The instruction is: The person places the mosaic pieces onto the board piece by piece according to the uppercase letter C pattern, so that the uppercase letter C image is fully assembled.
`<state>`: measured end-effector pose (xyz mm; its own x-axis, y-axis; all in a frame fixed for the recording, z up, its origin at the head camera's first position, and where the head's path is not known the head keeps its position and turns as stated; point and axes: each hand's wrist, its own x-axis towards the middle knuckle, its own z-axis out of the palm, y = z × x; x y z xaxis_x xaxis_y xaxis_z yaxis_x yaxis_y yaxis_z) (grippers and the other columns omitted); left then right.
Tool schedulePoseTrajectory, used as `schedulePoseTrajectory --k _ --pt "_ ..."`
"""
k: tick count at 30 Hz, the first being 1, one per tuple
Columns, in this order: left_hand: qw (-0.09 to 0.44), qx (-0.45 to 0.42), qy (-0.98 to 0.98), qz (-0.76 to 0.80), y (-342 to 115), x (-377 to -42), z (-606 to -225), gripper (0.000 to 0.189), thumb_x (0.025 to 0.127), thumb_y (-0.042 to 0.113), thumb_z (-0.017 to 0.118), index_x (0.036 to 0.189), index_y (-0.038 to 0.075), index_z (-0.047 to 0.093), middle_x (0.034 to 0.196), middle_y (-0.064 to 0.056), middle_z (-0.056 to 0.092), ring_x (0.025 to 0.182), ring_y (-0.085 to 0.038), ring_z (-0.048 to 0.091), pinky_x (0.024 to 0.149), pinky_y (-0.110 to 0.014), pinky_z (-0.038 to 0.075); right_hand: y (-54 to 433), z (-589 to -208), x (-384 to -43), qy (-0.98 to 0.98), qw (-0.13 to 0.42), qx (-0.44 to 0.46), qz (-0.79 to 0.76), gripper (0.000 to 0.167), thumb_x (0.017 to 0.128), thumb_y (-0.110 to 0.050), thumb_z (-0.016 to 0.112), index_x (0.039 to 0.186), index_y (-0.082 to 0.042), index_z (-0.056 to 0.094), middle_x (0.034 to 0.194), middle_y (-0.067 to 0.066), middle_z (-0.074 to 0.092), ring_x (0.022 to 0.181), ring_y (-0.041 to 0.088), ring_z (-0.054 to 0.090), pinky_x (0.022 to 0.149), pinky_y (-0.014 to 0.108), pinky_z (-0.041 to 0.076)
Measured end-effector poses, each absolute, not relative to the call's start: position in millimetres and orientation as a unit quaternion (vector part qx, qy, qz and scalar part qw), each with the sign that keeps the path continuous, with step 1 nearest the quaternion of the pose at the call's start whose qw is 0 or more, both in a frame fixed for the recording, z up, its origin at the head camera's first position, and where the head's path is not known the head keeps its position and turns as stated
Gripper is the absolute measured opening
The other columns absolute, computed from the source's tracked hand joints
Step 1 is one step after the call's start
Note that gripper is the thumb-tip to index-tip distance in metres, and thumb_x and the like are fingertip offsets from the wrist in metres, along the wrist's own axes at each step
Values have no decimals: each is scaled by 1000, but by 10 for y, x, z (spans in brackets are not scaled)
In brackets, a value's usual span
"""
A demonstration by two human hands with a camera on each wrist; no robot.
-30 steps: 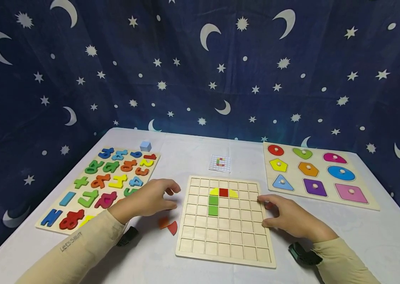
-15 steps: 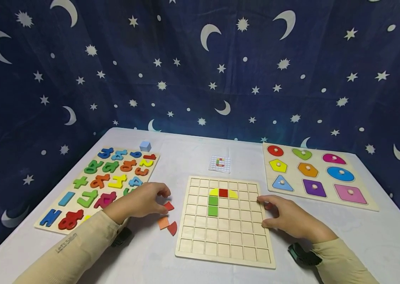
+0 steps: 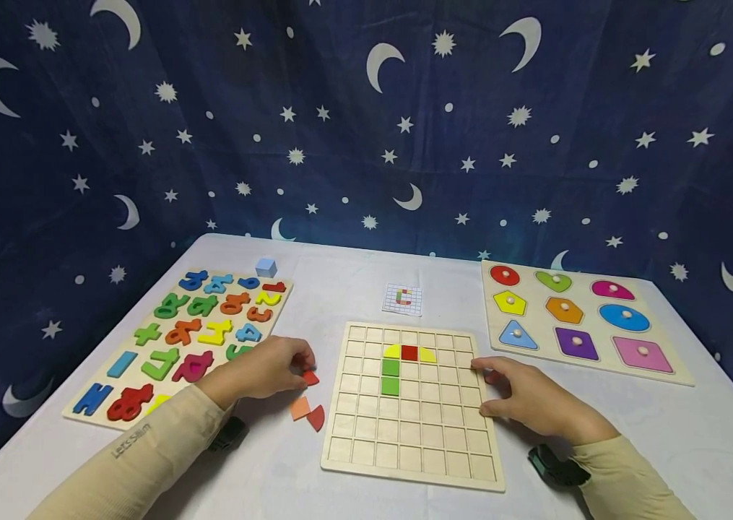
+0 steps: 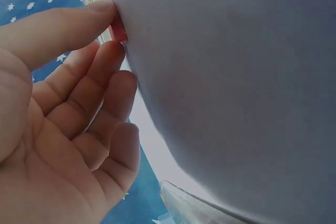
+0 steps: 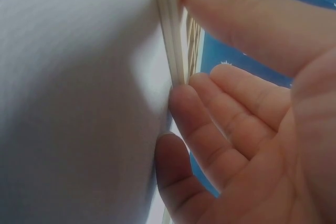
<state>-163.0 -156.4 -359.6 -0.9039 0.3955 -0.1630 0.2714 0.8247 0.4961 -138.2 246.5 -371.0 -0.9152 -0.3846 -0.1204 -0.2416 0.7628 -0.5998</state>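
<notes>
My left hand (image 3: 269,367) is low over the table, left of the wooden grid board (image 3: 431,473). Its thumb and a finger pinch a small red tile (image 3: 310,378) at the tile's edges, also visible as a red tile (image 4: 118,27) in the left wrist view; the fingers partly cover its shape. Just nearer lie an orange square tile (image 3: 300,408) and a red quarter-circle tile (image 3: 316,417). On the board, two green squares (image 3: 390,377), a red square (image 3: 409,353) and yellow curved tiles (image 3: 427,354) fill cells. My right hand (image 3: 528,397) touches the board's right edge with thumb and fingertips.
A board of coloured numbers (image 3: 210,331) lies to the left, with a light blue cube (image 3: 266,268) behind it. At the right is a knobbed shape board (image 3: 548,339). A small pattern card (image 3: 403,300) lies behind the grid board.
My left hand has shifted left and down, uncovering the red tile, and then its fingertips closed on it. My right hand and the grid board hold their place.
</notes>
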Motion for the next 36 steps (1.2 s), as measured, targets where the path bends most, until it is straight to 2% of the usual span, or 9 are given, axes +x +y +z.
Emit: schedulePoseTrajectory --k 10,24,29,36 --pt "148 187 939 248 -1526 -1628 -3579 21 84 0 78 95 14 66 87 6 61 83 -15 55 84 -34 51 2467 -3722 -1387 933 119 -165 -298 71 80 -25 86 140 -4 54 128 12 60 115 32 56 101 58 41" --pt "135 224 937 233 -1469 -1652 -3582 19 85 4 78 93 14 65 79 6 57 76 -14 52 72 -30 47 2475 -3708 -1386 931 117 -170 -302 69 81 -25 85 139 -4 54 131 13 60 118 33 56 103 59 39" --pt "126 232 935 235 -1431 -1644 -3547 20 84 7 80 96 13 66 80 6 57 76 -14 53 72 -29 48 2476 -3712 -1392 933 117 -163 -301 68 81 -24 84 139 -5 54 131 12 60 119 33 55 104 58 38" --pt "140 240 926 256 -1316 -1564 -3465 20 85 5 79 98 11 65 83 4 58 78 -16 54 70 -29 49 2463 -3719 -1389 932 119 -160 -302 67 81 -23 84 139 -5 55 130 12 60 119 33 55 104 58 38"
